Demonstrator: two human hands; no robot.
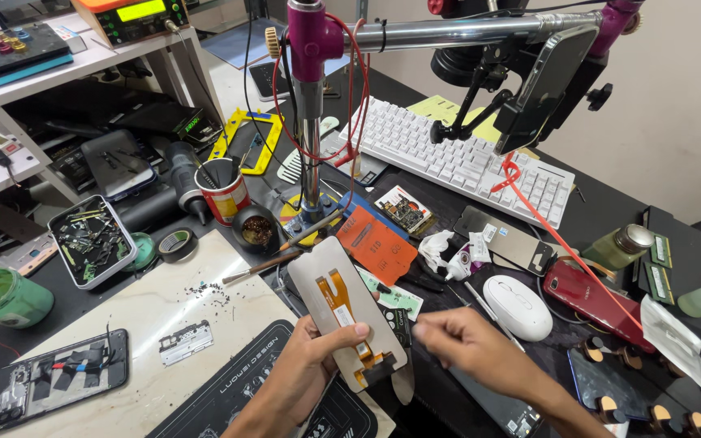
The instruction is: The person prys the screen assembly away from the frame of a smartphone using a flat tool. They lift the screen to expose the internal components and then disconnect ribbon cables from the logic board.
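Hands (383,357) gripping flat glossy screen (350,312).

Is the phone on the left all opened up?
Open. The phone lies flat with its back cover off, its inner parts and cables showing.

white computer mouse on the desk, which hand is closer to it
Right. The right hand sits just below and left of the white oval computer mouse, not touching it. The left hand is farther left, holding the grey phone screen panel.
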